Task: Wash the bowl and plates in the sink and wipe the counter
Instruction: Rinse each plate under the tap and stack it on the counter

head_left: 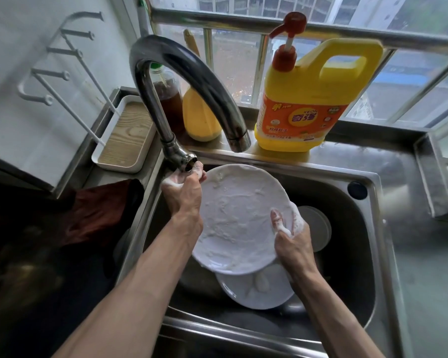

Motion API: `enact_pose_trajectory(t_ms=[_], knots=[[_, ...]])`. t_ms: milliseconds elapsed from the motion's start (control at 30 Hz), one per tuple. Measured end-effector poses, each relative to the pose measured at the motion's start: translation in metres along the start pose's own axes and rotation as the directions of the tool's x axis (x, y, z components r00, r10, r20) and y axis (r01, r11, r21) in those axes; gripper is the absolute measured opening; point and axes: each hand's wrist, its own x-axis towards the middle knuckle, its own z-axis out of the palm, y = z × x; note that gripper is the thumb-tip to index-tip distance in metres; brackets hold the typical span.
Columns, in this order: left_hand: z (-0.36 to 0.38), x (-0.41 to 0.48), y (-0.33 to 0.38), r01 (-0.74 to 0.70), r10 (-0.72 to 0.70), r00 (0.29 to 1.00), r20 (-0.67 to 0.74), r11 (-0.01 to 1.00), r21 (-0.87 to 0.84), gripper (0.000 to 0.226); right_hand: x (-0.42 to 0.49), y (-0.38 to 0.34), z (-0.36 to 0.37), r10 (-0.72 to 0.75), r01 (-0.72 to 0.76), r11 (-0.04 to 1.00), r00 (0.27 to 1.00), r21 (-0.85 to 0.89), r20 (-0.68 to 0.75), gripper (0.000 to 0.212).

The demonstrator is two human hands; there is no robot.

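Note:
Over the steel sink I hold a large white plate covered in soap foam, tilted toward me. My right hand, foamy, grips the plate's right rim with the thumb on its face. My left hand, also foamy, reaches up and curls its fingers round the tap handle at the faucet's base. A second white plate lies in the basin under the first. A white bowl, upside down, sits in the basin behind my right hand.
The curved faucet arches above the plate. A yellow detergent bottle with a red pump stands on the sill, beside a yellow bottle and a brown bottle. A dark red cloth lies on the counter left of the sink. A white tray sits behind it.

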Motion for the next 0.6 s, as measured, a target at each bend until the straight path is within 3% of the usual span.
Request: enact_pose_trajectory(t_ms=[200,467,600], knots=[[0.0,-0.001,-0.002,-0.014,0.014,1.0,-0.021,1.0,0.028,0.016,0.0,0.001,-0.001,-0.002,0.002,1.0,1.0,0.013,0.008,0.023],[-0.009,0.001,-0.004,-0.086,0.08,0.996,0.05,0.989,0.122,0.017,0.0,0.002,-0.001,0.012,-0.012,1.0,1.0,-0.01,0.02,0.022],[-0.02,-0.02,-0.004,-0.112,0.067,0.983,0.173,0.96,0.258,0.014,-0.001,0.006,-0.002,0.034,-0.033,0.999,0.999,-0.015,0.024,0.023]])
